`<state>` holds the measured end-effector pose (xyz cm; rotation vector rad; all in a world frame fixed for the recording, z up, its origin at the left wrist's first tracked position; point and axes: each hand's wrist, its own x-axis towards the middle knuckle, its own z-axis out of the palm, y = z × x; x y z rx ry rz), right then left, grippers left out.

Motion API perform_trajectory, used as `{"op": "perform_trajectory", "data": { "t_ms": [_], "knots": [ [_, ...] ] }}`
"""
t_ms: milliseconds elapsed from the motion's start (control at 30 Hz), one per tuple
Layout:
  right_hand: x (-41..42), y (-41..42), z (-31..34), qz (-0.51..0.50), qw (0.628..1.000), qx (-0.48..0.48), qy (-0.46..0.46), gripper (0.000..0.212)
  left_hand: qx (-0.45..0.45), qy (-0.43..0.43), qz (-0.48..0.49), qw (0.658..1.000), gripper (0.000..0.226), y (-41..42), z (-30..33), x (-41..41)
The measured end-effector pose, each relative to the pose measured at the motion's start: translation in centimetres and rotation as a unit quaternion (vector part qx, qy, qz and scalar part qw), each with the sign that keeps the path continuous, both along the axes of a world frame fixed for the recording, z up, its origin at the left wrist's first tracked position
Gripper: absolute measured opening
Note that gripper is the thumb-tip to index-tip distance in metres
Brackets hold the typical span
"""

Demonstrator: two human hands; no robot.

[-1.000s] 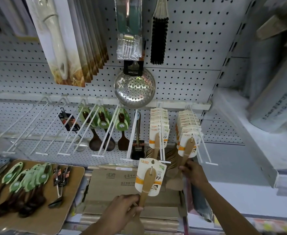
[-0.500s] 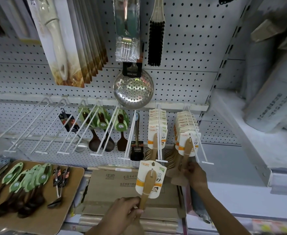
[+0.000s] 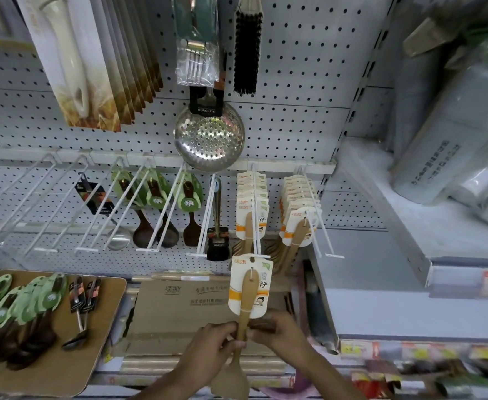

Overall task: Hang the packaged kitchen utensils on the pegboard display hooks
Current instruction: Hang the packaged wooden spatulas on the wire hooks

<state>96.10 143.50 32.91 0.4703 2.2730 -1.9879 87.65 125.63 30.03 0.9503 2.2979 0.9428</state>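
Note:
A wooden spatula on a white card (image 3: 250, 287) is held upright just below the end of the double white hook (image 3: 255, 226). My left hand (image 3: 208, 353) grips its handle from the left. From the right, my right hand (image 3: 283, 333) pinches the same handle. The card's top hole sits at the hook's front tip. Several identical carded spatulas (image 3: 250, 203) hang further back on that hook. Another batch of carded spatulas (image 3: 297, 215) fills the hook to the right.
Green-carded dark spoons (image 3: 156, 194) and a ladle (image 3: 95, 197) hang on the left hooks. A brown board (image 3: 104, 336) holds several more green-carded utensils (image 3: 20, 307). A steel skimmer (image 3: 208, 137) hangs above. Cardboard boxes (image 3: 179, 301) lie below the hooks.
My right hand left the spatulas on the right hook and came down to pinch the handle beside my left hand. The carded spatula rose slightly toward the hook tip.

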Motion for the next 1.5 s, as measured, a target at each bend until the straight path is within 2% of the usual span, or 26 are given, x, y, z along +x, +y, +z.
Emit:
{"op": "perform_trajectory", "data": {
  "t_ms": [233,333,367,467,500,600,800,1067,1200,1400,1500],
  "knots": [
    [0.6,-1.8,0.0,-0.088,0.996,0.001,0.019,0.02,0.032,-0.02,0.004,0.999,0.01,0.4,-0.1,0.7],
    [0.6,-2.0,-0.6,-0.118,0.993,-0.006,0.02,0.009,0.046,-0.056,0.011,0.997,0.006,0.5,-0.3,0.8],
    [0.6,-2.1,-0.7,-0.124,0.992,-0.005,0.021,0.011,0.048,-0.068,0.012,0.996,0.008,0.4,-0.4,0.8],
    [0.5,-2.2,-1.4,-0.144,0.989,-0.025,0.014,0.049,0.039,-0.087,0.007,0.995,0.018,-0.2,-0.9,0.7],
    [0.5,-2.3,-1.4,-0.147,0.989,-0.025,0.015,0.049,0.035,-0.086,0.006,0.996,0.021,-0.4,-1.1,0.7],
    [0.2,-2.8,-0.8,-0.148,0.988,-0.025,0.022,0.007,0.025,-0.071,0.011,0.997,0.028,-1.2,-1.9,0.4],
    [-0.5,-3.5,-0.6,-0.146,0.988,-0.052,0.027,0.01,0.016,-0.043,0.001,0.999,0.034,-1.5,-2.0,0.3],
    [-1.3,-3.3,-1.0,-0.165,0.984,-0.057,0.026,0.009,-0.013,-0.046,0.0,0.999,0.003,-0.9,-1.9,-0.5],
    [-1.4,-3.1,-1.0,-0.165,0.985,-0.053,0.023,0.009,-0.021,-0.043,0.006,0.999,0.01,-0.5,-2.2,-0.8],
    [-1.7,-2.9,-1.1,-0.155,0.987,-0.04,0.017,0.019,-0.031,-0.055,0.01,0.998,0.004,-0.1,-2.8,-0.9],
    [-2.6,-2.4,-0.9,-0.145,0.989,-0.027,0.021,0.012,-0.038,-0.06,0.013,0.997,0.008,0.3,-2.9,-1.7]
  ]
}}
